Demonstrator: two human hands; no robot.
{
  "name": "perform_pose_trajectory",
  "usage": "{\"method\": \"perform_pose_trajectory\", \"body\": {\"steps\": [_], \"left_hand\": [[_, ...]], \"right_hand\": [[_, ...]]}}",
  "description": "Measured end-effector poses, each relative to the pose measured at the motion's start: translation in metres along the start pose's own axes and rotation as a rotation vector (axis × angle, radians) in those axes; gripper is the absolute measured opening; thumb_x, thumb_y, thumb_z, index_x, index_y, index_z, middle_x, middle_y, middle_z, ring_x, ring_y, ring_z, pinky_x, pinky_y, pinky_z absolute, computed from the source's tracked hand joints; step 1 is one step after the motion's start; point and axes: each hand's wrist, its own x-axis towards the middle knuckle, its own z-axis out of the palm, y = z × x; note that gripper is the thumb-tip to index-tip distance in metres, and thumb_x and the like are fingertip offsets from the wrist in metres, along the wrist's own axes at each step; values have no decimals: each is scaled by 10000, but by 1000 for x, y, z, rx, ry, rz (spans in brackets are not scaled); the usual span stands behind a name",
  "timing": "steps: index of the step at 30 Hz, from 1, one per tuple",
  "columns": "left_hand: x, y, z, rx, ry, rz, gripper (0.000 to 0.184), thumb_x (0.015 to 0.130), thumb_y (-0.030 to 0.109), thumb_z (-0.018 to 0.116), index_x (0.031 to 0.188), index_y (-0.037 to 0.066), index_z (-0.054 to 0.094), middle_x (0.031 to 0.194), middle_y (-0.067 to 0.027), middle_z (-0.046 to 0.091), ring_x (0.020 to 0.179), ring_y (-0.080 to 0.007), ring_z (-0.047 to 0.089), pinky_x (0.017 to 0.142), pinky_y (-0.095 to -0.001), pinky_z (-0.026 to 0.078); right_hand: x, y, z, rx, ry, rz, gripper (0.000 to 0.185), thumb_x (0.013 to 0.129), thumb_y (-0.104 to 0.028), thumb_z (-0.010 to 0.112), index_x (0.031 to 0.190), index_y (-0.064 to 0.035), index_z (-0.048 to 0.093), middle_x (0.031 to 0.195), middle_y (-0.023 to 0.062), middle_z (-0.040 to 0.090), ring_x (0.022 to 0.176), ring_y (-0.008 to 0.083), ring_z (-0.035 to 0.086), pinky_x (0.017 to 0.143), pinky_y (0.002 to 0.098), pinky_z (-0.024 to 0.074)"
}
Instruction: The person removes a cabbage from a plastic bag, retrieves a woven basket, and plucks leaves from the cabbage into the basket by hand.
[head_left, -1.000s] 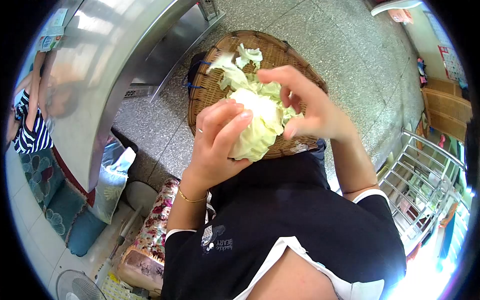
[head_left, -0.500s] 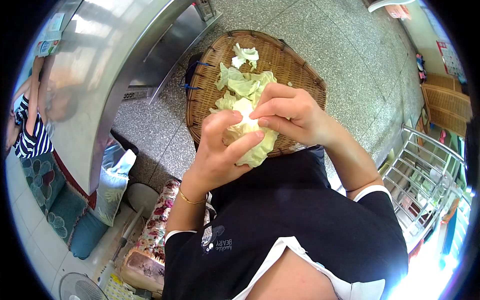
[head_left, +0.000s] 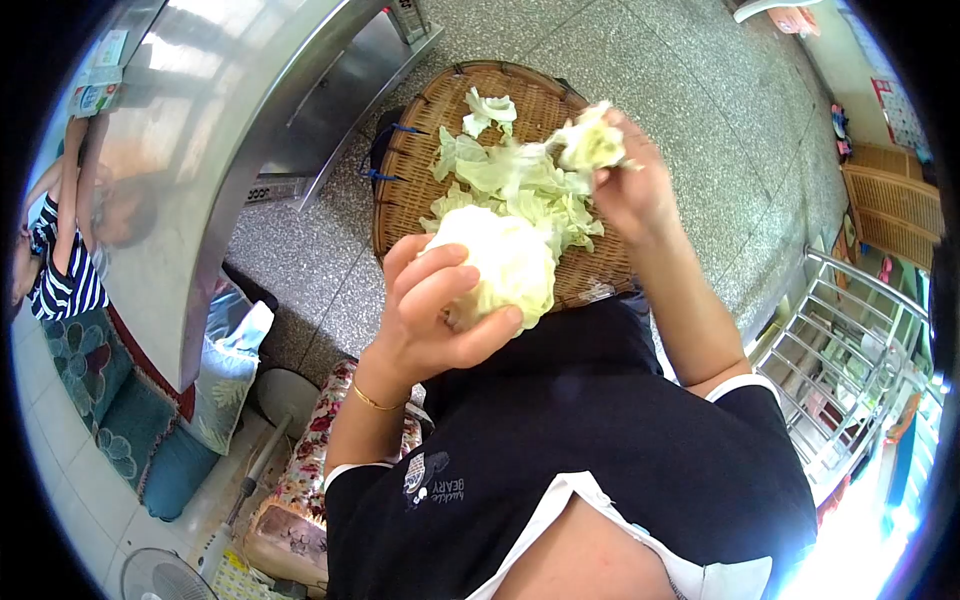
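Observation:
My left hand (head_left: 425,310) is wrapped round a pale green cabbage head (head_left: 500,262), above the near part of a round woven bamboo tray (head_left: 410,150). Up and to the right, my right hand (head_left: 638,185) grips a torn cabbage leaf (head_left: 592,142), slightly blurred, over the tray's right side. Several loose leaves (head_left: 485,172) lie on the tray beyond the head, and a smaller piece (head_left: 490,110) rests near its far edge. The palm of my left hand is hidden behind the cabbage.
A shiny metal-sided table (head_left: 230,110) stands at the left, with a person in a striped top (head_left: 68,265) beyond it. A floral cushioned seat (head_left: 305,470) and a fan (head_left: 160,575) are at the lower left. At the right is a metal rack (head_left: 840,350).
My right hand has moved from the cabbage head up and to the right, with a torn leaf now in it. My left hand still holds the head, which shows a paler surface.

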Motion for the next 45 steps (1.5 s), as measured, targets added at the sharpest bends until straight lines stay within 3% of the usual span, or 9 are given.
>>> {"method": "perform_pose_trajectory", "body": {"steps": [4,6,10,17,20,31,35,40,45], "left_hand": [[-15,-6,-2,34,99,20,561,604,137,820,1051,337,544,1096,-39,399,1069,-244,497,906,-444,438],[-17,-12,3,18,166,71,542,630,144,825,1055,311,532,1134,-70,383,1075,-276,498,890,-447,462],[-18,-8,13,-181,279,-69,620,635,174,842,1126,252,471,1188,-117,359,1085,-311,496,877,-436,482],[-11,-10,6,-685,334,-429,812,583,173,837,1215,122,330,1223,-171,338,1121,-304,473,899,-397,488],[-6,-9,2,-408,273,-402,804,583,149,832,1207,127,325,1209,-173,346,1109,-304,482,904,-399,492],[-4,-6,9,-281,345,-394,811,573,125,811,1209,117,308,1199,-179,359,1075,-294,501,910,-407,482],[-9,-6,14,-665,448,-593,846,627,196,798,1285,92,278,1246,-175,393,1129,-272,485,954,-398,449],[6,8,14,-1291,700,-941,806,670,136,734,1324,57,269,1251,-146,448,1179,-273,486,999,-408,426],[-3,-1,18,-1247,659,-1076,729,708,106,602,1352,49,264,1300,-165,440,1193,-303,491,1010,-425,424]], "right_hand": [[-7,-28,-18,-66,-196,-145,326,950,-311,486,1028,-7,571,916,92,618,674,102,592,517,173,460],[-11,-40,-24,-366,-574,58,367,958,-329,463,1009,-3,625,931,107,644,662,125,605,519,190,467],[-20,-41,-10,-1161,-776,64,316,931,-274,548,1053,-5,663,910,73,683,638,107,593,595,244,486],[-28,-39,11,-1083,-940,36,291,846,-224,684,1042,-14,631,850,32,634,671,79,559,568,234,456],[-51,-27,33,-1030,-765,-200,600,673,-306,833,1154,-90,547,981,11,515,831,86,535,603,221,454],[-53,-10,35,-874,-649,-156,214,819,0,637,1029,-21,600,1075,74,607,902,96,583,763,243,499],[-48,-3,30,-540,-567,-132,128,815,81,554,777,-40,535,1077,135,608,952,148,596,817,279,495],[-48,2,27,-420,-544,-294,116,798,95,563,820,-19,559,1038,142,629,940,167,605,762,262,494],[-50,-20,32,-397,-596,-626,122,830,89,567,846,-28,537,963,167,635,903,185,626,740,288,519]]}}
